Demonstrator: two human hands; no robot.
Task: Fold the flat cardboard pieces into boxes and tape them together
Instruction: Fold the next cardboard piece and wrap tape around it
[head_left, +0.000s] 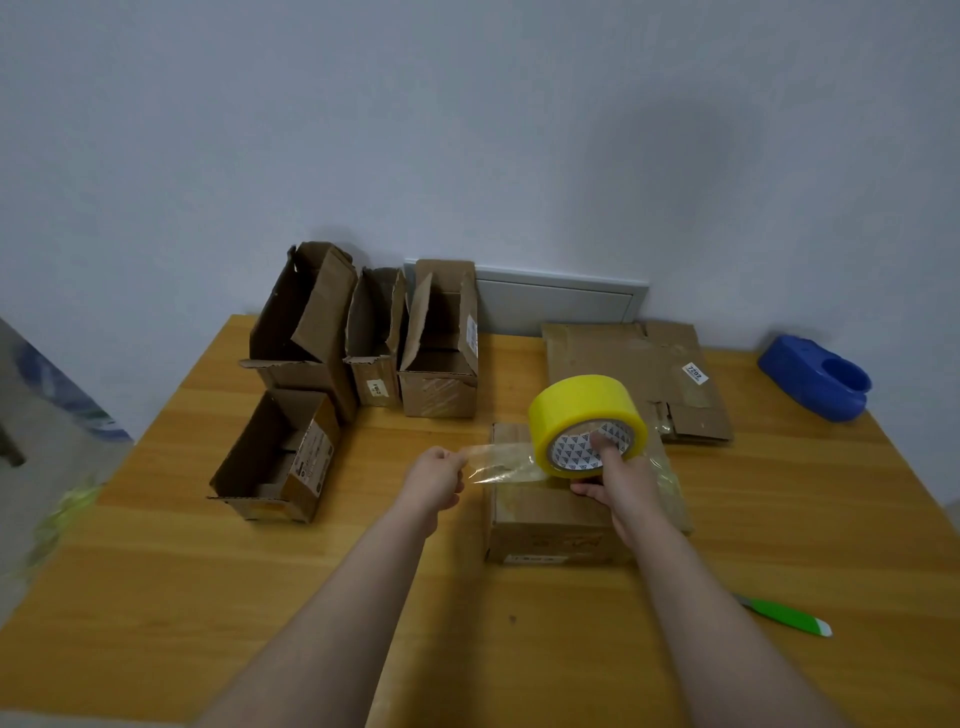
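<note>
A closed cardboard box (545, 525) sits on the wooden table (156, 597) in front of me. Above it, my right hand (618, 483) holds a yellow tape roll (582, 410), with a finger inside its core. My left hand (436, 475) pinches the free end of a clear tape strip (501, 465) stretched from the roll across the box's top. Flat cardboard pieces (639, 374) lie at the back right of the table.
Several open, folded boxes (363, 343) stand at the back left, one lower box (275, 457) nearer. A blue tape dispenser (815, 376) lies at the far right edge. A green-handled knife (784, 616) lies at the front right. A wall is behind the table.
</note>
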